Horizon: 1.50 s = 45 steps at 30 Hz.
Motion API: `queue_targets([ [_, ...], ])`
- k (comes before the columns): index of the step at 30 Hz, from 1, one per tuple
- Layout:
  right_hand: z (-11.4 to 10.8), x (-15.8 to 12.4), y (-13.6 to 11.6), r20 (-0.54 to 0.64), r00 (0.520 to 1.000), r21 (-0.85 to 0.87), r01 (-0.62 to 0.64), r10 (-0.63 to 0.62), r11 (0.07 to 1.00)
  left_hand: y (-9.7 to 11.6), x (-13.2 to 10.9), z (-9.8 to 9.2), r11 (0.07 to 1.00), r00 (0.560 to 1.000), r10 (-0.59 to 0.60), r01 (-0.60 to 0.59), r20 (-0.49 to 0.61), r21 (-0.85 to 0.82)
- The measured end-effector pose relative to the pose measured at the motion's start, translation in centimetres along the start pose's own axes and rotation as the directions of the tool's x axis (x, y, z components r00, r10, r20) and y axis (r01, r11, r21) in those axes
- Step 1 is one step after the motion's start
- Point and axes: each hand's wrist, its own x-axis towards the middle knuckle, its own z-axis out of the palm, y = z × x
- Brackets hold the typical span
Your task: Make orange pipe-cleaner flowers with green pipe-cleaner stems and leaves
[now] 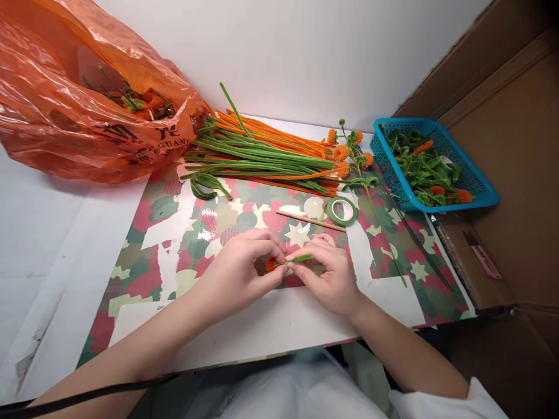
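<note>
Flower [271, 265] and stem [302, 258], held just above the mat [251, 198] between the hands, look feather-light, fuzzy and bendable to me, hardly slippery, and best pinched where they join, since the orange part would probably squash. The left hand [244, 259] curls round the flower, fingertips drawn in near that join; the right hand [331, 272] pinches the stem between thumb and forefinger, its tips meeting the left's.

Your left hand [247, 262] holds a fuzzy orange flower [271, 265], your right hand [329, 272] pinches a fuzzy green strip [303, 258] beside it; beyond lie a thin brown stick [311, 221] and a round green tape roll [343, 222].
</note>
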Motion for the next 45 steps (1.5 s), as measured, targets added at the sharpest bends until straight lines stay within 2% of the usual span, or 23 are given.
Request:
queue_targets([
  [3, -0.3, 0.2, 0.0, 0.001, 1.0, -0.022, 0.019, -0.019, 1.0, 0.0, 0.0, -0.1, 0.999, 1.0, -0.013, 0.013, 0.003, -0.034],
  [7, -0.9, 0.5, 0.0, 0.06, 0.998, 0.037, 0.035, -0.037, 0.999, 0.1, 0.0, -0.4, 0.943, 0.986, -0.082, 0.124, 0.147, -0.309],
  [11, -1.3, 0.5, 0.0, 0.136, 0.99, 0.199, 0.008, -0.035, 0.98, 0.2, 0.4, -0.7, 0.778, 0.93, -0.092, 0.29, 0.356, -0.557],
  [14, -1.3, 0.5, 0.0, 0.188, 0.982, 0.329, -0.04, -0.024, 0.944, 0.2, 0.6, -0.8, 0.692, 0.871, -0.083, 0.4, 0.484, -0.6],
  [16, -1.2, 0.4, 0.1, 0.223, 0.975, 0.403, -0.101, 0.01, 0.909, 0.0, 0.7, -0.8, 0.692, 0.853, -0.076, 0.418, 0.516, -0.588],
  [19, -1.1, 0.2, 0.2, 0.278, 0.953, 0.441, -0.235, 0.117, 0.866, -0.1, 0.8, -0.9, 0.774, 0.896, -0.065, 0.323, 0.439, -0.545],
  [22, -0.9, 0.1, 0.2, 0.268, 0.937, 0.384, -0.316, 0.222, 0.867, -0.1, 0.7, -1.1, 0.898, 0.974, -0.063, 0.151, 0.218, -0.413],
  [24, -0.8, 0.2, 0.1, 0.222, 0.946, 0.317, -0.3, 0.237, 0.899, 0.0, 0.6, -1.2, 0.966, 0.997, -0.027, 0.046, 0.077, -0.254],
  [27, -0.7, 0.4, 0.0, 0.17, 0.966, 0.231, -0.231, 0.195, 0.945, 0.2, 0.4, -0.9, 0.996, 0.997, 0.079, -0.079, -0.003, -0.039],
  [29, -0.6, 0.5, 0.0, 0.154, 0.972, 0.194, -0.208, 0.179, 0.959, 0.2, 0.3, -0.6, 0.994, 0.994, 0.111, -0.111, -0.01, 0.018],
  [32, -0.4, 0.5, 0.1, 0.132, 0.976, 0.158, -0.192, 0.172, 0.968, 0.1, 0.1, -0.3, 0.996, 0.996, 0.086, -0.086, 0.001, -0.021],
  [39, -0.7, 0.6, 0.0, 0.135, 0.985, 0.16, -0.125, 0.103, 0.979, 0.0, 0.1, -1.0, 0.949, 0.988, -0.011, 0.059, 0.155, -0.309],
  [42, -1.2, 0.7, -0.1, 0.159, 0.984, 0.199, -0.107, 0.076, 0.974, 0.0, 0.3, -1.0, 0.877, 0.973, -0.05, 0.151, 0.225, -0.457],
  [45, -1.6, 0.8, -0.1, 0.191, 0.982, 0.244, -0.059, 0.011, 0.968, -0.1, 0.6, -0.9, 0.793, 0.943, -0.037, 0.228, 0.329, -0.565],
])
